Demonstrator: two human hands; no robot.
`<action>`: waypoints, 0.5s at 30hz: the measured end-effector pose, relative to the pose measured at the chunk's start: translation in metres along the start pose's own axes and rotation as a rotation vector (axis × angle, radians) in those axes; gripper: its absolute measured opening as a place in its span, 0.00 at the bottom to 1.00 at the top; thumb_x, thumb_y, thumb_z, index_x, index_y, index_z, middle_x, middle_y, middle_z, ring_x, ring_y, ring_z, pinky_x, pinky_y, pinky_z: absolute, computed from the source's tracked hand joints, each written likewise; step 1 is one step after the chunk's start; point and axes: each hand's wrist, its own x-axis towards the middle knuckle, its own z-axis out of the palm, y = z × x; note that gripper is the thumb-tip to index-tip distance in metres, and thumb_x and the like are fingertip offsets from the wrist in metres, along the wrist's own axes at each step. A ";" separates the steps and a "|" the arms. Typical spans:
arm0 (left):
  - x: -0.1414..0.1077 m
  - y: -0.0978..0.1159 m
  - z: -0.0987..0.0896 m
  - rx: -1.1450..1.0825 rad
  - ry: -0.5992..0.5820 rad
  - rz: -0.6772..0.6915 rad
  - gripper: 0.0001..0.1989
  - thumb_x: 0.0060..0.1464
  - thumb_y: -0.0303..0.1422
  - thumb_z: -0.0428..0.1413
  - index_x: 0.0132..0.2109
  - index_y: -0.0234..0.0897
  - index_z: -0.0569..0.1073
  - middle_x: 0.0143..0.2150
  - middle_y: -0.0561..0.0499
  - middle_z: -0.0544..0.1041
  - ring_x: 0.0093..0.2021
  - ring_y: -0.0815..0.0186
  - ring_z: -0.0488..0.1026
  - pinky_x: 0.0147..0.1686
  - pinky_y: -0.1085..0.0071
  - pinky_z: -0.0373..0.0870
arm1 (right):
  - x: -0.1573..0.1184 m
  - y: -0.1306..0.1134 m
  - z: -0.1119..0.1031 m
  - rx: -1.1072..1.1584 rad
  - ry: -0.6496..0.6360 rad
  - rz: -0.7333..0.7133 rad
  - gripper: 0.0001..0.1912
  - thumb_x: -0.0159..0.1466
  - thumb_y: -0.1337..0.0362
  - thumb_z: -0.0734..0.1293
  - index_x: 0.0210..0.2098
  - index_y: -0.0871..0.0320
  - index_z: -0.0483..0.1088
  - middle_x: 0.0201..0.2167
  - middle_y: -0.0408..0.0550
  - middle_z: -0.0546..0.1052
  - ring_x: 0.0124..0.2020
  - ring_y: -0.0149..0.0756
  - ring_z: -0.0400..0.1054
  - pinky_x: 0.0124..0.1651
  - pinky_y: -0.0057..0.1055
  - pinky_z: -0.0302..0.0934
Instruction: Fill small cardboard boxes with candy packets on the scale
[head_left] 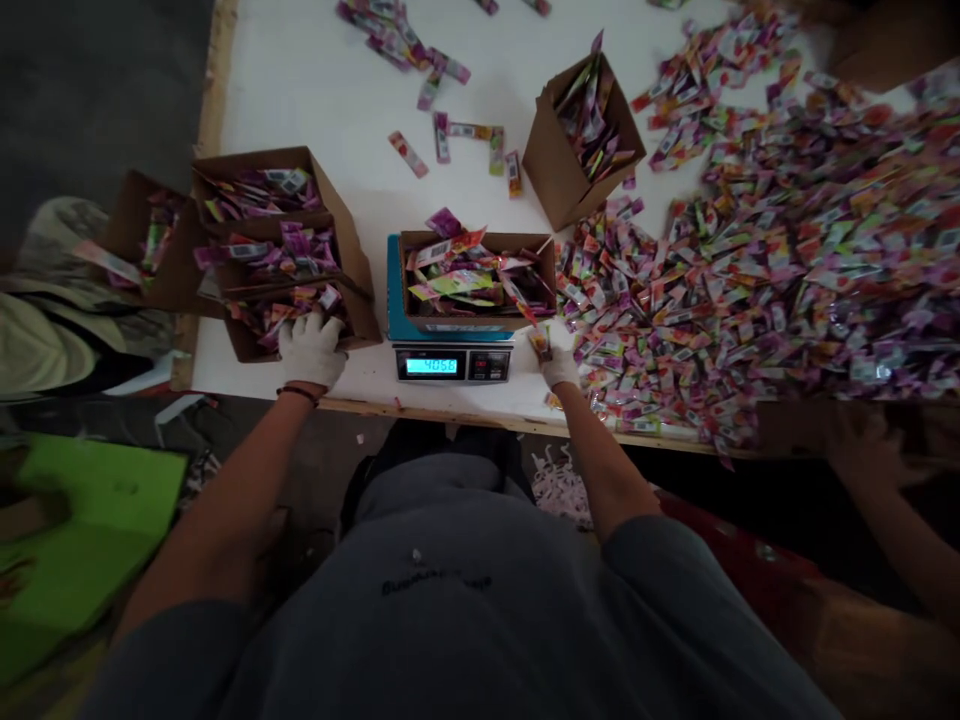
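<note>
My left hand (311, 350), in a whitish glove, rests with fingers spread on packets in the nearest of several cardboard boxes (356, 250) grouped at the left. Small colourful packets fill these boxes. My right hand (559, 367), also gloved, pinches a packet (538, 343) beside the front right corner of another box. That cardboard box (472, 324), heaped with packets, sits on a blue-topped digital scale (454, 364) with a lit display. Part of the right hand's grip is blurred.
A large heap of packets (720, 270) spreads over the right side of the white table (300, 90). Another filled box (559, 165) stands behind the scale, with loose packets (409, 154) nearby. A person's arm (892, 500) shows at the right, and someone sits or stands at the left edge.
</note>
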 end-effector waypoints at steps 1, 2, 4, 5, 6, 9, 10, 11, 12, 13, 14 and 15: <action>0.000 0.001 -0.002 -0.004 -0.008 -0.004 0.25 0.61 0.29 0.59 0.65 0.39 0.82 0.72 0.30 0.78 0.79 0.33 0.68 0.81 0.38 0.58 | -0.001 0.003 -0.001 -0.008 0.006 0.027 0.10 0.68 0.68 0.73 0.49 0.55 0.80 0.43 0.52 0.83 0.45 0.44 0.79 0.62 0.42 0.76; 0.000 0.002 -0.004 -0.009 -0.014 -0.007 0.26 0.60 0.29 0.60 0.65 0.38 0.82 0.72 0.29 0.78 0.79 0.32 0.68 0.81 0.37 0.58 | 0.000 0.005 -0.007 -0.018 0.016 0.057 0.08 0.68 0.69 0.72 0.46 0.55 0.80 0.41 0.52 0.84 0.44 0.44 0.79 0.61 0.42 0.76; -0.001 0.002 -0.005 -0.021 -0.012 -0.004 0.26 0.59 0.29 0.61 0.64 0.38 0.82 0.72 0.29 0.78 0.79 0.32 0.69 0.81 0.37 0.58 | 0.002 0.008 -0.027 -0.034 0.036 0.091 0.06 0.68 0.70 0.70 0.42 0.55 0.79 0.38 0.52 0.84 0.41 0.44 0.78 0.58 0.42 0.77; -0.001 0.002 -0.006 -0.026 -0.005 0.002 0.27 0.58 0.29 0.62 0.64 0.38 0.82 0.72 0.29 0.78 0.78 0.31 0.69 0.81 0.36 0.59 | 0.003 0.007 -0.039 -0.038 0.052 0.094 0.06 0.69 0.70 0.69 0.42 0.55 0.79 0.38 0.53 0.84 0.41 0.44 0.78 0.56 0.41 0.77; -0.001 0.002 -0.005 -0.029 0.004 0.009 0.27 0.58 0.29 0.62 0.64 0.38 0.82 0.71 0.29 0.78 0.78 0.31 0.69 0.80 0.36 0.59 | 0.003 0.006 -0.053 -0.039 0.071 0.084 0.06 0.69 0.70 0.69 0.42 0.56 0.79 0.38 0.53 0.85 0.41 0.43 0.78 0.54 0.39 0.76; 0.000 0.001 -0.003 -0.024 0.028 0.025 0.26 0.59 0.30 0.61 0.64 0.38 0.82 0.70 0.29 0.79 0.76 0.32 0.70 0.79 0.36 0.59 | -0.001 0.003 -0.095 -0.058 0.121 0.025 0.05 0.71 0.68 0.70 0.43 0.56 0.80 0.40 0.54 0.87 0.43 0.42 0.77 0.53 0.34 0.74; 0.000 0.001 -0.001 -0.023 0.034 0.027 0.26 0.59 0.30 0.60 0.64 0.38 0.82 0.70 0.29 0.79 0.76 0.32 0.70 0.79 0.36 0.59 | -0.003 0.001 -0.107 -0.073 0.131 0.011 0.04 0.71 0.68 0.71 0.43 0.56 0.80 0.40 0.55 0.87 0.45 0.42 0.77 0.54 0.35 0.74; 0.000 0.000 0.000 -0.024 0.041 0.028 0.26 0.59 0.30 0.60 0.64 0.38 0.82 0.70 0.29 0.79 0.76 0.32 0.70 0.78 0.36 0.59 | -0.004 0.000 -0.117 -0.092 0.135 0.009 0.03 0.71 0.68 0.72 0.42 0.56 0.80 0.41 0.57 0.87 0.46 0.44 0.78 0.57 0.37 0.74; 0.000 0.000 0.000 -0.028 0.048 0.030 0.26 0.60 0.30 0.60 0.64 0.38 0.82 0.70 0.29 0.79 0.75 0.32 0.70 0.78 0.36 0.59 | -0.006 -0.001 -0.125 -0.116 0.136 0.015 0.03 0.69 0.69 0.74 0.41 0.56 0.80 0.43 0.59 0.87 0.48 0.46 0.79 0.59 0.40 0.74; -0.001 0.000 0.001 -0.033 0.055 0.031 0.26 0.59 0.30 0.60 0.64 0.39 0.82 0.69 0.30 0.79 0.75 0.32 0.70 0.78 0.36 0.59 | -0.006 -0.003 -0.132 -0.147 0.142 0.004 0.03 0.68 0.70 0.75 0.41 0.56 0.81 0.44 0.61 0.87 0.50 0.49 0.81 0.61 0.43 0.74; -0.001 0.000 0.001 -0.039 0.059 0.032 0.26 0.59 0.30 0.60 0.64 0.39 0.83 0.69 0.30 0.79 0.75 0.33 0.70 0.78 0.35 0.59 | -0.007 -0.006 -0.138 -0.179 0.154 -0.036 0.04 0.68 0.71 0.76 0.42 0.57 0.82 0.46 0.62 0.87 0.51 0.51 0.82 0.63 0.46 0.75; -0.001 0.000 0.002 -0.045 0.061 0.032 0.26 0.59 0.30 0.60 0.64 0.39 0.83 0.69 0.30 0.79 0.75 0.33 0.70 0.78 0.36 0.59 | -0.007 -0.011 -0.142 -0.208 0.173 -0.092 0.06 0.68 0.70 0.76 0.45 0.57 0.83 0.48 0.63 0.87 0.53 0.53 0.82 0.63 0.48 0.75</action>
